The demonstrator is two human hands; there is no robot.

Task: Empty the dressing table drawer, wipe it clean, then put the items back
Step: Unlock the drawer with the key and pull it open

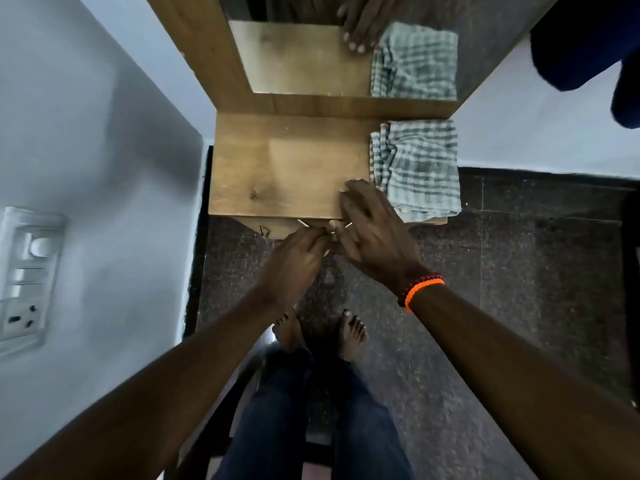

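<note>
— Pinching something thin, isn't it? The left hand [298, 252] has its fingertips drawn together at the front lip of the brown wood-grain dressing table top [277, 168], closed on a slim pale stick-like item [303, 223] that pokes out past the knuckles.

— It looks that way, though I cannot tell what the item is; it is too small and half hidden. The right hand [370, 223] lies with its fingers fairly straight and spread over the table's front edge, its thumb side by another thin sliver [348, 225]. Whether it grips that, I cannot tell.

— Why both hands at that edge?

— My guess is that the barely open wooden drawer [277, 232] sits just under the lip, so they are working at the gap, lifting small things out or opening it.

— And the green-and-white checked cloth [415, 168]?

— Folded on the top's right end, just beside the right hand, probably parked within reach for wiping.

— Any writing?

— None readable. The mirror [311, 60] behind repeats cloth and fingers; the white switch and socket panel [26, 275] on the left wall carries no legible label. An orange beaded wristband [420, 289] circles the right wrist.
</note>
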